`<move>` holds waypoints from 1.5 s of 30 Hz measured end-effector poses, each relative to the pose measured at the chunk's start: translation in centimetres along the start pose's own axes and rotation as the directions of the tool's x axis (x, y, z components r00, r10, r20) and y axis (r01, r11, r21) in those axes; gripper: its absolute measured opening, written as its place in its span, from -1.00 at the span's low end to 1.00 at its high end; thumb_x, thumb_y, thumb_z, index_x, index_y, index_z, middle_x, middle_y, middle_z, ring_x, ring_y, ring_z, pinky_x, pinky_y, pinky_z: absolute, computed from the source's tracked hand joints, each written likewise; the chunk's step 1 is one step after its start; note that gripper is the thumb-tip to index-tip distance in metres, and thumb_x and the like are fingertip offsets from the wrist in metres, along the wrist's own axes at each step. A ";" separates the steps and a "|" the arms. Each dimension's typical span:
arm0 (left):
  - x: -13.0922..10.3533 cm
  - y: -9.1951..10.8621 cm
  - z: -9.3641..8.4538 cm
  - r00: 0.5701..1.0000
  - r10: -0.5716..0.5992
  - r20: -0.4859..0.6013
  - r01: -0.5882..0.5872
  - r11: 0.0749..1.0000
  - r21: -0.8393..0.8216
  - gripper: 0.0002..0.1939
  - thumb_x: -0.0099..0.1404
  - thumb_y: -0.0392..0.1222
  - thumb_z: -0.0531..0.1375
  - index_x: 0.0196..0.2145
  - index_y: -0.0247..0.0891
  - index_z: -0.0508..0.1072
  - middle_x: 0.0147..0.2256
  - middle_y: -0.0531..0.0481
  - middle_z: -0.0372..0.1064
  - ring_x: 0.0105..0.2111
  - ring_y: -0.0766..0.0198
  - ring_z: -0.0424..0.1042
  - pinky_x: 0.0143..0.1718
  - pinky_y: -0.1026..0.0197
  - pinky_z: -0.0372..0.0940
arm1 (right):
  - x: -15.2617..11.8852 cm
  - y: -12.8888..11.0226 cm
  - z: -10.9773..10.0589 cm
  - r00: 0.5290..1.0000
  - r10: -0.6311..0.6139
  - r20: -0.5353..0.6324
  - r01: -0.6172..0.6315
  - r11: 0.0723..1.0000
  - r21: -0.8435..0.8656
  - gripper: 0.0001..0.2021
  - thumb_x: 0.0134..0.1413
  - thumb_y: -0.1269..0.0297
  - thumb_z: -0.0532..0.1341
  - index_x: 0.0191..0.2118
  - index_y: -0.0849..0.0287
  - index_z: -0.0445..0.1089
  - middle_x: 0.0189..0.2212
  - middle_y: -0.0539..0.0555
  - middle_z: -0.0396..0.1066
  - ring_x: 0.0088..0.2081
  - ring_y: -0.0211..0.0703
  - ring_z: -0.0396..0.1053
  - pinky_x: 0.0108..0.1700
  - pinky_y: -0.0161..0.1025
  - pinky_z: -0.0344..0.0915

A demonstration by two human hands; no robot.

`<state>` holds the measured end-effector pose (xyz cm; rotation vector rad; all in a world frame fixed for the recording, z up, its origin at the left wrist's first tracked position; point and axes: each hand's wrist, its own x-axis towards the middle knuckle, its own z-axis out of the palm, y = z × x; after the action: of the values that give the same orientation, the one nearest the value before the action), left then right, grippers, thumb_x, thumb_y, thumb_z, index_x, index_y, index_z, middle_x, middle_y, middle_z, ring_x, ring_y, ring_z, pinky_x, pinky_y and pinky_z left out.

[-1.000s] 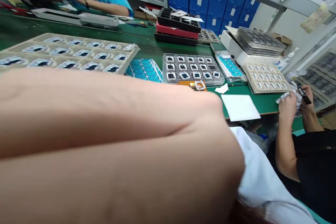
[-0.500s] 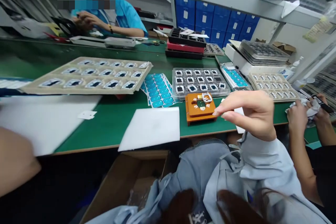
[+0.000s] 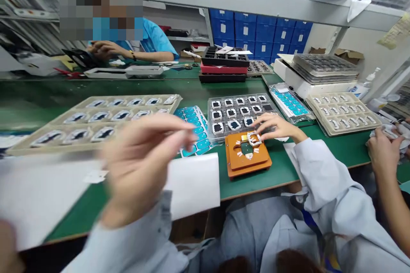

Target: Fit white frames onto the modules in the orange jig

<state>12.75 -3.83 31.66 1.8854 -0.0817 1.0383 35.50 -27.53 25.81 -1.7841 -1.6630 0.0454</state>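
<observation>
My right hand (image 3: 276, 128) reaches over the back right of an orange fixture (image 3: 235, 162), its fingers apart. The lower fingertip is at the edge of a small white frame part (image 3: 254, 139), which rests tilted on the fixture; I cannot tell if they touch. My left hand (image 3: 141, 162) is raised at the left, blurred, in front of a beige tray (image 3: 22, 147). Its thumb and forefinger come together; whatever they hold, if anything, is too small to make out. Behind the fixture lies a clear tray (image 3: 211, 134) of white frames with dark centres.
Blue sticker sheets (image 3: 197, 128) lie between the trays. A white foam sheet (image 3: 198, 183) overhangs the front edge. Another beige tray (image 3: 346, 126) and stacked black and red trays (image 3: 224, 68) stand further off. Co-workers sit opposite and at the right, where a person's hands (image 3: 384, 149) hold a cloth.
My left hand has come into view at the left. My right hand has moved from the fixture's front right to the white frame, its pinched fingers now spread. The view has tilted up.
</observation>
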 end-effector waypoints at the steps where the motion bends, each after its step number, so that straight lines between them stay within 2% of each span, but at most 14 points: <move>1: 0.7 -1.0 1.1 0.996 0.005 0.090 -0.005 1.000 0.004 -0.85 0.29 -0.13 0.21 -0.33 -0.26 0.50 -0.39 0.03 0.47 -0.44 0.33 0.43 -0.41 0.25 0.35 | -0.2 0.0 0.3 1.000 -0.019 0.007 0.019 0.999 -0.027 -0.72 0.14 0.04 0.31 -0.17 0.12 0.58 -0.04 0.15 0.51 -0.01 -0.04 0.40 0.08 0.00 0.25; 2: 1.2 -2.3 2.3 0.979 -0.006 0.202 0.003 1.000 0.015 -0.87 0.27 -0.16 0.20 -0.34 -0.24 0.51 -0.38 0.03 0.49 -0.44 0.33 0.43 -0.41 0.26 0.34 | -0.5 -0.1 0.7 1.000 -0.031 0.005 0.031 0.998 -0.053 -0.73 0.14 0.05 0.32 -0.16 0.11 0.58 -0.05 0.14 0.51 -0.04 -0.06 0.39 0.06 -0.02 0.26; 3: 1.5 -3.7 3.5 0.968 0.016 0.250 -0.027 0.999 0.042 -0.87 0.27 -0.17 0.19 -0.35 -0.24 0.51 -0.39 0.02 0.50 -0.43 0.32 0.43 -0.40 0.25 0.33 | -0.8 -0.3 1.0 0.999 -0.037 -0.004 0.036 0.996 -0.075 -0.72 0.13 0.06 0.32 -0.14 0.12 0.57 -0.06 0.13 0.52 -0.06 -0.07 0.39 0.03 -0.05 0.27; 6: 1.6 -8.0 6.2 0.951 0.121 0.283 -0.166 0.976 0.141 -0.85 0.30 -0.17 0.16 -0.36 -0.23 0.51 -0.41 0.01 0.50 -0.38 0.27 0.42 -0.30 0.18 0.33 | -1.3 -1.4 1.9 0.997 -0.040 -0.064 0.031 0.990 -0.138 -0.70 0.10 0.08 0.35 -0.14 0.15 0.56 -0.09 0.12 0.53 -0.11 -0.08 0.38 -0.02 -0.08 0.28; 8: 0.9 -9.8 6.9 0.940 0.158 0.304 -0.220 0.959 0.181 -0.85 0.32 -0.19 0.15 -0.34 -0.22 0.50 -0.38 -0.01 0.51 -0.34 0.25 0.42 -0.22 0.14 0.33 | -1.2 -2.1 2.2 0.994 -0.028 -0.102 0.012 0.988 -0.155 -0.72 0.10 0.11 0.36 -0.14 0.16 0.55 -0.09 0.12 0.52 -0.10 -0.08 0.38 0.00 -0.08 0.27; 10: 0.0 -10.6 6.8 0.916 0.183 0.358 -0.261 0.948 0.182 -0.87 0.34 -0.23 0.14 -0.31 -0.22 0.49 -0.35 -0.02 0.52 -0.31 0.24 0.42 -0.20 0.13 0.32 | -1.0 -2.8 2.5 0.993 0.003 -0.115 -0.019 0.990 -0.139 -0.77 0.12 0.17 0.34 -0.13 0.16 0.52 -0.08 0.12 0.50 -0.06 -0.08 0.38 0.03 -0.07 0.25; 12: -0.7 -10.5 6.4 0.892 0.209 0.401 -0.294 0.942 0.163 -0.89 0.34 -0.28 0.13 -0.29 -0.22 0.47 -0.34 -0.01 0.50 -0.31 0.26 0.42 -0.20 0.14 0.31 | -0.8 -3.3 2.8 0.993 0.050 -0.111 -0.063 0.992 -0.112 -0.74 0.11 0.19 0.34 -0.09 0.16 0.48 -0.04 0.15 0.46 -0.02 -0.05 0.37 0.07 -0.05 0.24; 16: -1.3 -9.9 6.0 0.894 0.237 0.381 -0.313 0.938 0.150 -0.90 0.35 -0.33 0.13 -0.26 -0.21 0.44 -0.33 0.01 0.46 -0.29 0.28 0.40 -0.21 0.16 0.29 | -0.7 -3.6 3.3 0.980 0.112 -0.162 -0.123 0.990 -0.061 -0.58 0.04 0.16 0.37 0.00 0.21 0.37 -0.04 0.21 0.39 -0.01 -0.02 0.34 0.04 -0.07 0.29; 21: -1.3 -9.9 6.2 0.874 0.248 0.417 -0.331 0.933 0.139 -0.90 0.34 -0.36 0.15 -0.25 -0.21 0.44 -0.33 0.02 0.45 -0.30 0.29 0.39 -0.20 0.17 0.28 | -1.2 -3.2 3.6 0.972 0.062 -0.227 -0.081 0.994 -0.073 -0.80 0.11 0.23 0.33 -0.17 0.19 0.46 -0.14 0.14 0.46 -0.10 -0.07 0.39 -0.02 -0.07 0.30; 28: -1.3 -9.7 6.3 0.877 0.243 0.415 -0.337 0.926 0.170 -0.91 0.34 -0.33 0.14 -0.25 -0.21 0.44 -0.32 0.01 0.46 -0.29 0.26 0.39 -0.19 0.14 0.28 | -1.5 -3.2 3.9 0.956 0.057 -0.288 -0.093 0.989 -0.111 -0.83 0.11 0.21 0.34 -0.18 0.12 0.55 -0.12 0.12 0.53 -0.17 -0.08 0.41 -0.10 -0.06 0.35; 33: -1.4 -9.6 6.2 0.881 0.210 0.423 -0.312 0.932 0.187 -0.89 0.32 -0.19 0.20 -0.18 -0.18 0.43 -0.24 -0.03 0.44 -0.22 0.19 0.40 -0.14 0.09 0.28 | -1.1 -4.1 5.1 0.927 0.073 -0.368 -0.114 0.989 -0.091 -0.83 0.07 0.23 0.34 -0.18 0.07 0.56 -0.10 0.09 0.54 -0.17 -0.06 0.34 -0.13 -0.04 0.37; 37: -1.7 -9.5 6.2 0.832 0.205 0.516 -0.339 0.923 0.180 -0.65 0.25 -0.03 0.28 -0.05 -0.18 0.40 -0.13 -0.09 0.41 -0.10 0.09 0.32 -0.04 0.01 0.25 | -0.8 -4.7 6.1 0.942 0.068 -0.329 -0.089 0.995 -0.048 -0.84 0.06 0.29 0.34 -0.19 0.07 0.57 -0.06 0.10 0.53 -0.14 -0.05 0.29 -0.10 -0.02 0.36; 40: -1.8 -9.4 6.3 0.796 0.183 0.577 -0.337 0.926 0.170 -0.58 0.24 0.01 0.30 -0.01 -0.19 0.38 -0.10 -0.11 0.39 -0.08 0.08 0.26 -0.01 -0.01 0.23 | -0.8 -4.7 6.3 0.948 0.064 -0.313 -0.082 0.996 -0.046 -0.85 0.06 0.27 0.34 -0.21 0.08 0.57 -0.06 0.10 0.53 -0.15 -0.04 0.28 -0.11 -0.02 0.36; 45: -1.8 -9.4 6.3 0.803 0.154 0.576 -0.306 0.935 0.176 -0.62 0.24 0.01 0.30 -0.05 -0.19 0.41 -0.11 -0.10 0.39 -0.08 0.08 0.25 0.00 -0.02 0.22 | -1.0 -4.6 6.2 0.948 0.048 -0.316 -0.066 0.997 -0.047 -0.85 0.07 0.25 0.35 -0.21 0.10 0.57 -0.05 0.10 0.53 -0.15 -0.06 0.27 -0.12 -0.04 0.36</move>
<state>19.75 -4.07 22.69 2.4250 -0.5544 0.6388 28.40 -25.90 22.93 -1.7748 -1.3962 -0.2515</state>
